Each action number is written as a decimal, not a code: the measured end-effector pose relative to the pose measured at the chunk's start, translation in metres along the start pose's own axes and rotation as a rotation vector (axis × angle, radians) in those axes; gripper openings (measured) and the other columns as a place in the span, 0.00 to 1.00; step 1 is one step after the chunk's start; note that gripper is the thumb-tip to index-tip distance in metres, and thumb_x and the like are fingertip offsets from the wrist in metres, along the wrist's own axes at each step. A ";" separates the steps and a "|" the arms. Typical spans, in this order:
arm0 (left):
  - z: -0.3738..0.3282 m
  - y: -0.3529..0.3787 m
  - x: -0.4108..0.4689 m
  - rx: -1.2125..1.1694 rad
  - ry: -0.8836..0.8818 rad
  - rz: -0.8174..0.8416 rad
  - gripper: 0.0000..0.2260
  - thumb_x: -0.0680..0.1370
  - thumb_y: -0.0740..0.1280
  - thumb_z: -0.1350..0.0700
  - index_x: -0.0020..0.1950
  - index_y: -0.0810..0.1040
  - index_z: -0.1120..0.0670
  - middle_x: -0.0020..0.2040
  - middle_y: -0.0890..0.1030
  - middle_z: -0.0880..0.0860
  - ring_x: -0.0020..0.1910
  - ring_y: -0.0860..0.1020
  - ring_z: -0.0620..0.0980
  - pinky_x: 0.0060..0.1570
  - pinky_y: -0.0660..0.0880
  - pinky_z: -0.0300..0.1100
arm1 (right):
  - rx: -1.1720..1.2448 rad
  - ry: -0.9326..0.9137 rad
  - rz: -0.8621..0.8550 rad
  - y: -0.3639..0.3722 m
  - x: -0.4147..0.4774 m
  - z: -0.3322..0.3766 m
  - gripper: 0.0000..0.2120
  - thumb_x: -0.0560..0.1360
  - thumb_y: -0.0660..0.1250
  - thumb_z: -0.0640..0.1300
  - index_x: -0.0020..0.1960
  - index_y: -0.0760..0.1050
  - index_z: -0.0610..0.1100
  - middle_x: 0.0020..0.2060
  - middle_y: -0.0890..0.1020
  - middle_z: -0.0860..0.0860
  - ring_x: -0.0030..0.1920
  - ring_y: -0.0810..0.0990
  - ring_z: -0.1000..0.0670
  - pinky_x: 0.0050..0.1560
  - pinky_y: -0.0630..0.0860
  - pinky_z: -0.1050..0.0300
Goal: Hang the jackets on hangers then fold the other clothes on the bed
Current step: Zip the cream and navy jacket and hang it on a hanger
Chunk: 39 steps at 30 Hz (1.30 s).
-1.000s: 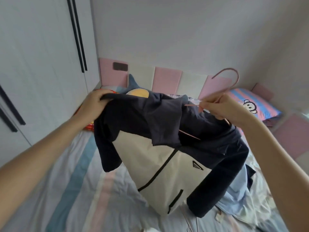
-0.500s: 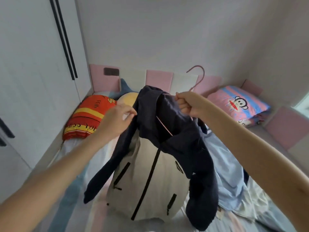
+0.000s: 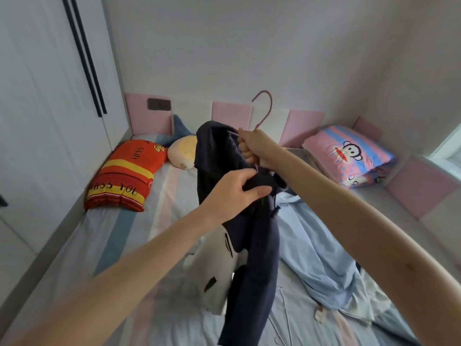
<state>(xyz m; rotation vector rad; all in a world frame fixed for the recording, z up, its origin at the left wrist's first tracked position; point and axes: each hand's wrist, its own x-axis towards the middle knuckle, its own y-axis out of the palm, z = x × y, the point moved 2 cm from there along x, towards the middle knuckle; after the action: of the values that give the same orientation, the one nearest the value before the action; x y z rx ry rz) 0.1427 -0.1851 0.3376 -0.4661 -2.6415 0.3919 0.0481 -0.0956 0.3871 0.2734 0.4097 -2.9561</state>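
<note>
A navy and cream jacket hangs in the air over the bed, turned edge-on to me. A pink hanger sits inside it, its hook sticking up above the collar. My right hand grips the hanger at its neck, just under the hook. My left hand pinches the navy shoulder fabric near the hanger's end. A light blue garment lies crumpled on the bed to the right, with other pale clothes beside it.
The striped bed runs from me to a pink padded headboard. A red and yellow pillow and a plush toy lie at far left, a pink monkey pillow at far right. Wardrobe doors stand left. White wire hangers lie near the bottom.
The jacket has swung from facing me to edge-on. My left hand moved right, from the left shoulder to the fabric by the hanger. My right hand stayed on the hanger.
</note>
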 end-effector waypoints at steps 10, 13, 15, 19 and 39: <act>-0.018 0.026 -0.052 -0.245 -0.029 0.458 0.23 0.80 0.62 0.62 0.73 0.61 0.49 0.69 0.71 0.45 0.71 0.66 0.42 0.70 0.63 0.41 | -0.078 0.100 -0.048 -0.035 0.008 -0.039 0.16 0.82 0.54 0.46 0.36 0.64 0.47 0.17 0.61 0.56 0.16 0.56 0.58 0.17 0.51 0.68; -0.037 0.008 -0.036 -0.048 0.169 0.330 0.17 0.78 0.62 0.69 0.65 0.74 0.56 0.61 0.78 0.47 0.64 0.74 0.42 0.65 0.69 0.38 | -0.038 0.112 0.080 -0.034 0.000 -0.040 0.16 0.83 0.53 0.49 0.37 0.64 0.46 0.17 0.61 0.56 0.17 0.55 0.58 0.16 0.52 0.67; -0.018 -0.023 -0.021 0.180 0.186 0.019 0.13 0.76 0.64 0.68 0.55 0.80 0.54 0.54 0.81 0.48 0.56 0.78 0.41 0.62 0.73 0.43 | -0.010 0.115 0.201 -0.039 -0.010 -0.037 0.17 0.83 0.52 0.48 0.36 0.65 0.46 0.18 0.60 0.56 0.17 0.54 0.58 0.17 0.50 0.67; 0.032 -0.079 -0.004 0.451 -0.124 -0.523 0.13 0.74 0.70 0.56 0.59 0.75 0.52 0.59 0.76 0.54 0.60 0.72 0.52 0.63 0.69 0.45 | -0.120 -0.002 0.252 -0.054 -0.025 -0.025 0.17 0.81 0.59 0.46 0.35 0.71 0.44 0.20 0.61 0.56 0.20 0.55 0.57 0.19 0.52 0.66; 0.044 -0.128 -0.007 0.736 0.076 -0.379 0.08 0.77 0.67 0.58 0.55 0.82 0.53 0.50 0.83 0.52 0.51 0.79 0.53 0.57 0.71 0.53 | -0.482 -0.224 0.068 -0.063 -0.029 -0.002 0.17 0.75 0.69 0.48 0.35 0.78 0.35 0.17 0.62 0.54 0.20 0.56 0.54 0.22 0.56 0.64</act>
<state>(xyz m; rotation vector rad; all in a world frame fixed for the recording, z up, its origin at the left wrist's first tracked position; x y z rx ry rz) 0.0952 -0.3121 0.3401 0.2438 -2.2203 1.1163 0.0666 -0.0318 0.4066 -0.0983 1.0249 -2.6703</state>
